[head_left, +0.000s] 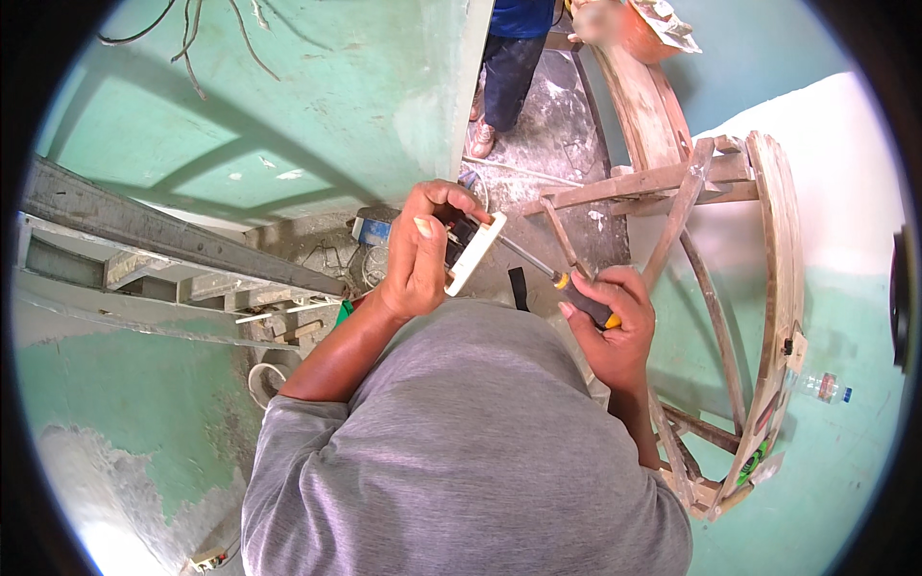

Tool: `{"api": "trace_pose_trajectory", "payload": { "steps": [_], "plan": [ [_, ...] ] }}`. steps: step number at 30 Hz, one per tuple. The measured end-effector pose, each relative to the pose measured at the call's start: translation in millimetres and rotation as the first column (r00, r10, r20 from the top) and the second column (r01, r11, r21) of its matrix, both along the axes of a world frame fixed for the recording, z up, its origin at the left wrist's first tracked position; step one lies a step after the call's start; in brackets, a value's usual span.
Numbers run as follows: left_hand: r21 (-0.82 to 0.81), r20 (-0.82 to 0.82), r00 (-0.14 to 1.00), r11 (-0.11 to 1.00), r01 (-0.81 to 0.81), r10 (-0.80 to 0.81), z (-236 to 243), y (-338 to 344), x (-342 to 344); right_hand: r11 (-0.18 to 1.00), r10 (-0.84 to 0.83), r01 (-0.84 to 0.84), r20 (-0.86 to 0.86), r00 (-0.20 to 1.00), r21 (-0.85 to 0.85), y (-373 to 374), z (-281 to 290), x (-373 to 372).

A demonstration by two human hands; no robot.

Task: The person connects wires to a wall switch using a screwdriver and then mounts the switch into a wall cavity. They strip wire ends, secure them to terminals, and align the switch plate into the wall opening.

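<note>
My left hand (413, 259) is closed around a white electrical wall plate (477, 253) with a dark body behind it, a switch or a socket. Its front face is turned to the right, edge-on to me, so I cannot tell which. In my right hand (619, 336) is a screwdriver (588, 300) with a black and yellow handle, fingers wrapped round the grip. Its metal shaft points up and left, and the tip reaches the plate's front side. Whether it sits in a screw cannot be made out. Both hands are raised in front of my chest.
A metal ladder (182, 240) leans along the left. At right stands a wooden trestle (773, 288) with a plastic bottle (826, 388) beside it. Loose wires (192, 43) hang at the upper left. Another person (509, 82) stands beyond the wall edge. A white bucket (269, 382) sits low left.
</note>
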State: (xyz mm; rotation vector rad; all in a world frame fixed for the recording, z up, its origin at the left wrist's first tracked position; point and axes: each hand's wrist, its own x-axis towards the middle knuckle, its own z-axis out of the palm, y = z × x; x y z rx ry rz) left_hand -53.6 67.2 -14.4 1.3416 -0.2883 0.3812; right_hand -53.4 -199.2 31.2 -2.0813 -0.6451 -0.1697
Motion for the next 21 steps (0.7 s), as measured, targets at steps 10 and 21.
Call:
{"api": "trace_pose_trajectory", "payload": {
  "steps": [10, 21],
  "plan": [
    [0.053, -0.005, 1.0, 0.998, -0.029, 0.029, -4.3, 6.6, -6.5, 0.989, 0.057, -0.072, -0.115, 0.992, -0.126, -0.2, 1.0, -3.7],
    [0.105, 0.063, 0.994, 0.99, -0.098, 0.092, -5.2, 13.0, -18.1, 0.989, 0.098, -0.12, -0.225, 0.969, -0.084, 1.2, -5.6, -11.1]
  ]
}}
